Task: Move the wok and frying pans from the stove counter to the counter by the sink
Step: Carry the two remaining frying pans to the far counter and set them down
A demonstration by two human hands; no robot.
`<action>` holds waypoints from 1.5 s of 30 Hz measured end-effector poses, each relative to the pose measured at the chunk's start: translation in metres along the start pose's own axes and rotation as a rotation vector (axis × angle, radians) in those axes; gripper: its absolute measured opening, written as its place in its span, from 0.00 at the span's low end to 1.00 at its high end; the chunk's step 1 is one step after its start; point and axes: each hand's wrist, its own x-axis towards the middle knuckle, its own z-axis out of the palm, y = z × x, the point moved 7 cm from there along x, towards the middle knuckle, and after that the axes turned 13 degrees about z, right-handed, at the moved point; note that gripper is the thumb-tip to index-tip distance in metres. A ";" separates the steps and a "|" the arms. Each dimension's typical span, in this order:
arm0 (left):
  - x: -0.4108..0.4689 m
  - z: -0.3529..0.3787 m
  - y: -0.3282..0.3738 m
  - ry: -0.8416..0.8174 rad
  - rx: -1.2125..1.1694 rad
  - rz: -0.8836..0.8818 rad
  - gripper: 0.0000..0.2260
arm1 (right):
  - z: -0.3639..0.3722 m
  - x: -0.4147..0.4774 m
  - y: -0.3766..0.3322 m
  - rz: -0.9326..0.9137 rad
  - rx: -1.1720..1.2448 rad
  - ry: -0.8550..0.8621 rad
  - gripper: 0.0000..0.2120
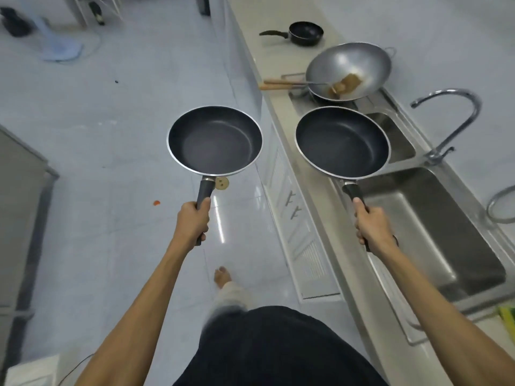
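Head view, noting both hands loaded. I am watching the left hand [193, 218] wrapping fully around the handle of the left frying pan [215, 140], fingers closed tight, thumb lying up along the grip. The right hand [372, 225] is doing the same on the right frying pan [342, 142], fist closed, no gap showing.

Taking the sink [434, 232] as the landmark: the right pan is hanging partly over the sink's near rim and the counter edge, its handle running back toward the body. The left pan is hanging out over the floor, well clear of the sink on the side away from the tap [451, 121]. Both pans are sitting level, bowls up, empty.

Beyond the sink, the wok [349, 71] is resting on the counter [276, 59] with a wooden-handled spatula [289, 84] lying in it, and a small black pan [306, 33] is sitting farther on.

Judging the coming move: the free counter lies past the sink, ahead of the fingers, roughly in line with both handles. The right hand is nearer the counter; the left pan is needing a swing across toward it. Free room looks tight beside the wok.
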 end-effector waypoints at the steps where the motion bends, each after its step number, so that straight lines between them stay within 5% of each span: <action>1: 0.021 -0.008 0.003 0.015 0.002 0.000 0.16 | 0.011 0.010 -0.021 -0.009 0.003 0.001 0.28; 20: 0.420 -0.158 0.066 0.062 0.009 -0.095 0.16 | 0.268 0.158 -0.374 -0.003 0.033 -0.109 0.24; 45: 0.973 -0.120 0.250 0.004 -0.019 -0.080 0.16 | 0.427 0.492 -0.782 0.080 0.055 -0.055 0.20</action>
